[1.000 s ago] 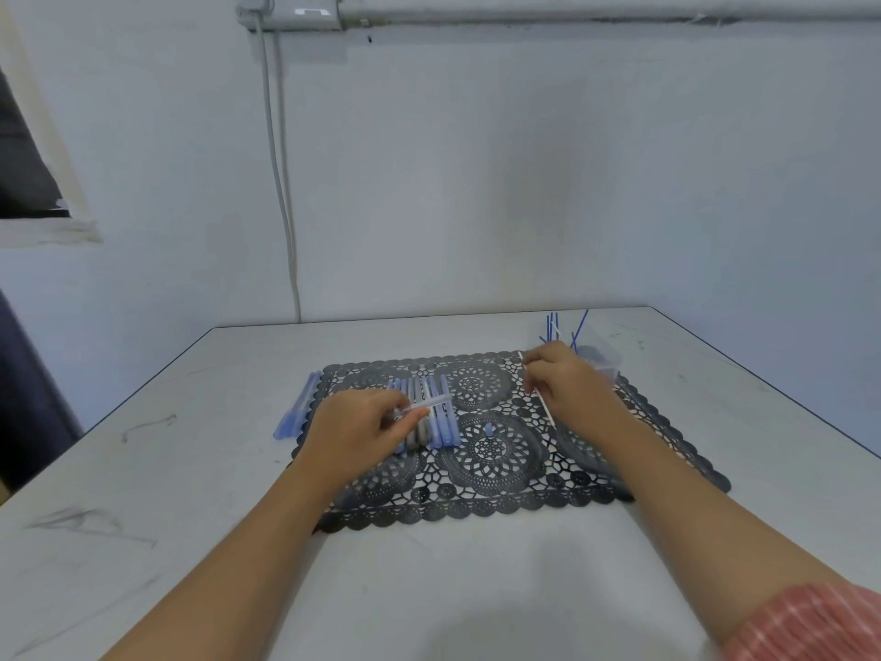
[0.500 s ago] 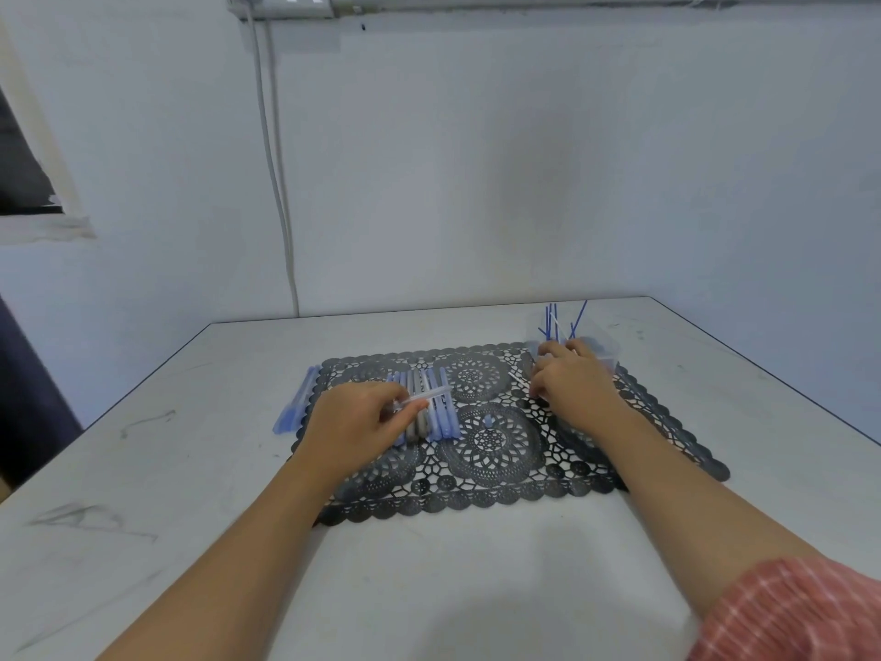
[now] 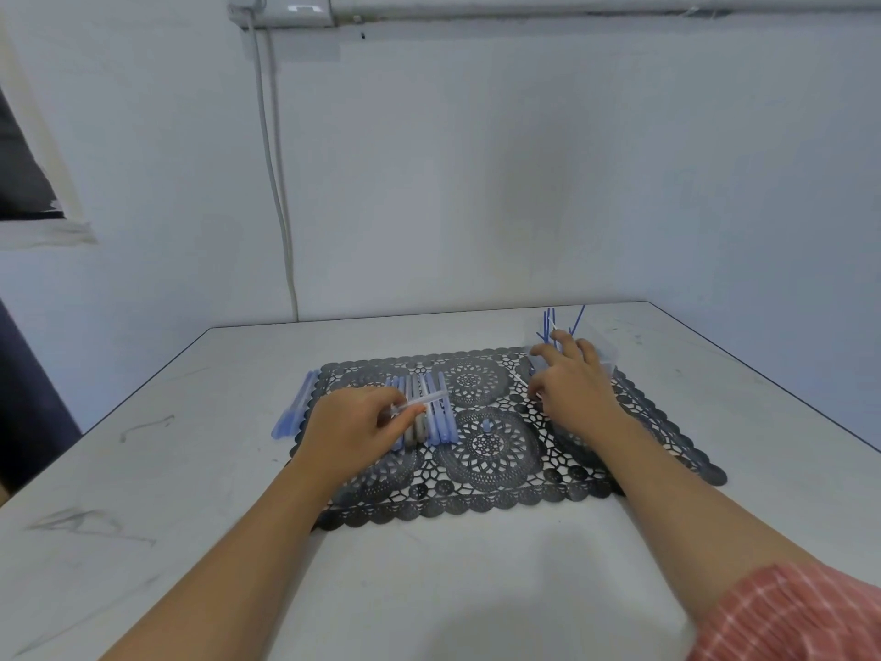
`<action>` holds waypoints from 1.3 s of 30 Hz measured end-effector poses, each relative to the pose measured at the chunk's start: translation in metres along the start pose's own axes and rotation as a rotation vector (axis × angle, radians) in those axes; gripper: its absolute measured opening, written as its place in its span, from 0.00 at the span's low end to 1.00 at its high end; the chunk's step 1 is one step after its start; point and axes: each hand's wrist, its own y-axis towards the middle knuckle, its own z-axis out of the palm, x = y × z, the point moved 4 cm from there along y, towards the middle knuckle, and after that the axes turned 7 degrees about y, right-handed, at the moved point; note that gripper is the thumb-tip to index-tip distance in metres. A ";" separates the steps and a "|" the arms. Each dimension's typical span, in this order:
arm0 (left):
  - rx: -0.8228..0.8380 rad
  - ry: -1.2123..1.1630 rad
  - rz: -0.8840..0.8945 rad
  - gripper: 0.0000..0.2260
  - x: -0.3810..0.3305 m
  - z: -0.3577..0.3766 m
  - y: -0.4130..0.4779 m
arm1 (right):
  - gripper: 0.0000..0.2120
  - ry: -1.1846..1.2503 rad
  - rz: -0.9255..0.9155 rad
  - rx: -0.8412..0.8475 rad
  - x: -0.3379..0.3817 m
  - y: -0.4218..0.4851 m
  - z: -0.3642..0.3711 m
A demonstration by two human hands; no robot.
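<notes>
Our left hand [image 3: 353, 424] pinches a clear plastic pen barrel [image 3: 422, 401] above the row of blue pens [image 3: 445, 422] on the black lace mat [image 3: 491, 469]. Farther off, our right hand [image 3: 574, 391] stretches its fingers to the thin blue refills [image 3: 548, 324] in a clear plastic box [image 3: 603, 355]. We cannot tell whether it grips anything.

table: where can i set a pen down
Bare table on the near side of the mat, and behind the mat toward the wall. Crowded: pens by the left hand, box of refills at the right hand.

soft, even, cool light — faint shadows, slight blur, edges bowed.
</notes>
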 end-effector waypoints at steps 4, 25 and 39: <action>0.002 0.012 0.006 0.20 0.000 0.000 0.000 | 0.14 -0.064 0.063 0.042 0.000 0.002 0.005; -0.003 0.007 0.020 0.20 0.003 0.003 0.000 | 0.18 0.260 0.450 -0.005 -0.059 0.037 -0.004; 0.010 -0.009 0.017 0.22 0.001 0.002 0.000 | 0.17 0.261 0.519 0.214 -0.054 0.062 0.007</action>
